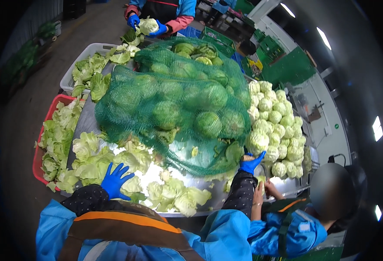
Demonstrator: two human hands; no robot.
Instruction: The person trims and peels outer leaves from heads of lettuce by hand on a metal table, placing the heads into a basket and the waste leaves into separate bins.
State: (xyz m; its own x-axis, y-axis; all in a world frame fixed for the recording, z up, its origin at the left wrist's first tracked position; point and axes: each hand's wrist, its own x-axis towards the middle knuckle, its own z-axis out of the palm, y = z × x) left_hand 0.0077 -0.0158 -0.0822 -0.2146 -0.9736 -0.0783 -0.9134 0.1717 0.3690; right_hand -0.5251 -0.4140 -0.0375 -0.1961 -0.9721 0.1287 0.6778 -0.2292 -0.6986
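Note:
My left hand, in a blue glove, is open with fingers spread over loose pale green cabbage leaves on the metal table. On the right, my blue-gloved right hand is under a trimmed cabbage and supports it at the edge of a pile of pale trimmed cabbages. A small tan piece shows by that thumb; its kind is unclear. Ahead lies a green mesh sack full of whole cabbages, its slack near end spread across the table.
A red crate and a white crate at the left hold leaves. Across the table, a person in blue gloves holds a cabbage. Close on my right, another person works with bare hands. Green crates stand behind.

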